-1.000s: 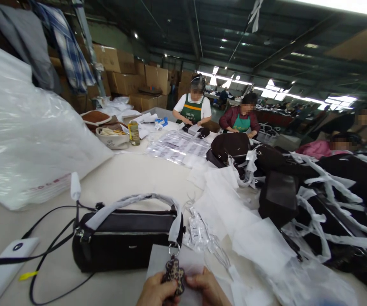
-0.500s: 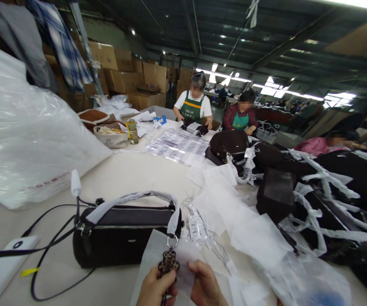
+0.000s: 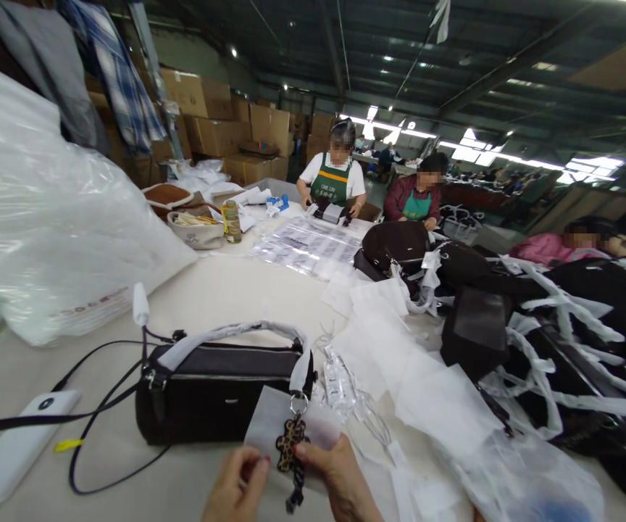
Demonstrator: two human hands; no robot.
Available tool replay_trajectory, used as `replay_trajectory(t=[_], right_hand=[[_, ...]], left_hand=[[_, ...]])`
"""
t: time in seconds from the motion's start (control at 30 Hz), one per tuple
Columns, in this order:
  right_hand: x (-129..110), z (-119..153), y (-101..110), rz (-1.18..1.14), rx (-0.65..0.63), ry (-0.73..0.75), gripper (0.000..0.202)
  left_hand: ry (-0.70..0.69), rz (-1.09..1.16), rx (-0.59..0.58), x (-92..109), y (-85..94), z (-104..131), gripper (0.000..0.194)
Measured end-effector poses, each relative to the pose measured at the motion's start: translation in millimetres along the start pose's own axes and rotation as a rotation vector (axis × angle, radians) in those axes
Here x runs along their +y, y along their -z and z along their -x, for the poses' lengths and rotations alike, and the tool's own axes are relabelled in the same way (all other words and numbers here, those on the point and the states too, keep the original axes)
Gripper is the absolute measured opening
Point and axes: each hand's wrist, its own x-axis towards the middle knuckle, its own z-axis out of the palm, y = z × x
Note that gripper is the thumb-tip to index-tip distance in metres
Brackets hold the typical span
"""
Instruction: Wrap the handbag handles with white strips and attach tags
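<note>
A leopard-print bag charm [image 3: 287, 444] with a dark dangling strap hangs from a metal ring on the black handbag [image 3: 198, 413], whose handle [image 3: 226, 333] is wrapped in white paper. My right hand [image 3: 343, 475] has its thumb on the charm's edge and grips it together with the sheet of white tissue paper [image 3: 263, 415] behind it. My left hand [image 3: 235, 484] is just left of the charm, fingers curled in and thumb close to the fingertips. Whether it pinches anything, I cannot make out.
More dark bags [image 3: 476, 330] are piled at the right. Tissue sheets [image 3: 427, 399] and silvery packets [image 3: 340, 384] lie beside the handbag. A large plastic bag [image 3: 74, 239] and a white flat object [image 3: 14, 453] are at left. Two co-workers in green aprons [image 3: 330, 181] work across the table.
My left hand has let go of the charm and moved left. My right hand has come in from the right and taken hold of the charm and paper.
</note>
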Motion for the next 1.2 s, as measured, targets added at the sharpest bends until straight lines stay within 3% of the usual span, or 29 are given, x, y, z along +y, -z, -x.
replay_trajectory(t=[0.07,0.1,0.17,0.27,0.33,0.4,0.53,0.67,0.77,0.9,1.07,1.2], right_hand=[[-2.1,-0.3,1.3,0.015,0.015,-0.020,0.045],[-3.4,-0.6,1.6,0.022,0.018,-0.033,0.046],[-5.7,-1.1,1.7,0.023,0.012,-0.051,0.046],[-7.9,-1.0,1.3,0.023,0.003,-0.053,0.045],[-8.8,-0.4,1.5,0.053,-0.009,-0.056,0.041],[-9.9,-0.3,2.2,0.092,-0.026,-0.054,0.036],[-12.7,-2.7,3.6,0.135,-0.043,-0.043,0.036],[-13.8,-6.1,2.2,0.170,-0.040,-0.039,0.037],[-13.4,-7.2,-1.7,0.180,-0.023,-0.021,0.037],[-14.6,-6.2,-7.1,0.206,0.019,0.024,0.037],[-16.5,-4.7,-6.7,0.217,-0.013,0.006,0.033],[-14.4,-6.1,-4.9,0.280,-0.026,0.040,0.031]], left_hand=[[-0.127,-0.064,0.170,6.0,17.4,-16.8,0.042],[-0.118,-0.055,0.163,10.2,23.2,-25.1,0.043],[0.031,0.028,-0.070,19.9,27.8,-36.8,0.040],[0.318,0.312,-0.572,33.1,21.4,-36.6,0.033],[0.395,0.517,-0.758,39.0,15.0,-28.6,0.031],[0.386,0.635,-0.844,42.0,10.1,-20.6,0.030],[0.280,0.629,-0.838,36.5,-0.2,-15.0,0.036],[0.174,0.601,-0.668,15.8,-19.9,-14.8,0.050],[0.206,0.601,-0.547,5.3,-35.1,-13.3,0.056],[0.293,0.666,-0.460,11.4,-44.8,-13.5,0.051],[0.419,0.848,-0.605,28.5,-39.3,-18.8,0.030],[0.481,0.830,-0.662,35.7,-36.1,-22.2,0.027]])
